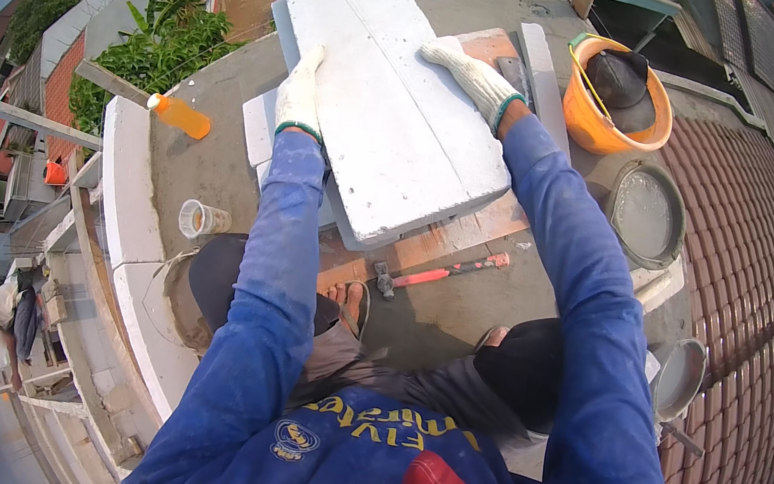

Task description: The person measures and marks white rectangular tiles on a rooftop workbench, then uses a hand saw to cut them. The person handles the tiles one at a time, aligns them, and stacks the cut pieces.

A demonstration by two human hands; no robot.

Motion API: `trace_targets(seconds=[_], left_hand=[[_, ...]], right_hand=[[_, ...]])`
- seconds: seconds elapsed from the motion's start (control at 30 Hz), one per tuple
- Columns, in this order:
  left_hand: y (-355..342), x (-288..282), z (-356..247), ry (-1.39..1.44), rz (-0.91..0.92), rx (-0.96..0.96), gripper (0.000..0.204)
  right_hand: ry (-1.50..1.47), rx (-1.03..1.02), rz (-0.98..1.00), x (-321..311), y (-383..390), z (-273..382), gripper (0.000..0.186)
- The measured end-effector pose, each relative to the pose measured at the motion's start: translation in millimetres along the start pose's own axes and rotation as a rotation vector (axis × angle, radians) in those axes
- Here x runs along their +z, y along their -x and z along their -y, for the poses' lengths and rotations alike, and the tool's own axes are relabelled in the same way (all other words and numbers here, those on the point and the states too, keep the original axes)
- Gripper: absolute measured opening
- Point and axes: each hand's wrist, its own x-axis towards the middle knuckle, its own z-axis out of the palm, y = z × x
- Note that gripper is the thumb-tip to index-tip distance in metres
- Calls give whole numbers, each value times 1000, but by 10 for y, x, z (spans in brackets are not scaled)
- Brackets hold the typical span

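Note:
A large white lightweight concrete block, with a thin line running along its top face, lies tilted in front of me. My left hand, in a white knit glove with a green cuff, grips its left edge, thumb on top and fingers hidden at the side. Opposite it, my right hand, gloved the same way, holds the right edge; its fingertips are partly hidden. Under the block are more white blocks and a reddish wooden board. A hammer with a red and black handle lies near my feet.
At the right stand an orange bucket with a dark object inside, and a round tub of greyish liquid. On the left are an orange bottle, a plastic cup and a low white block wall with a drop beyond. Roof tiles slope away right.

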Motion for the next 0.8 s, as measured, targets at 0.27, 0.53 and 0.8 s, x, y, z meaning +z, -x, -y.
trace_targets(seconds=[0.27,0.53,0.8], left_hand=[[-82,-33,-161,-102,23,200,43],[-298,-267,41,-106,1,300,61],[-140,-84,59,-476,-138,366,78]], right_hand=[[-103,19,-56,63,-163,-375,77],[-12,49,-56,130,-176,-208,79],[322,-61,-166,109,-134,-201,92]])
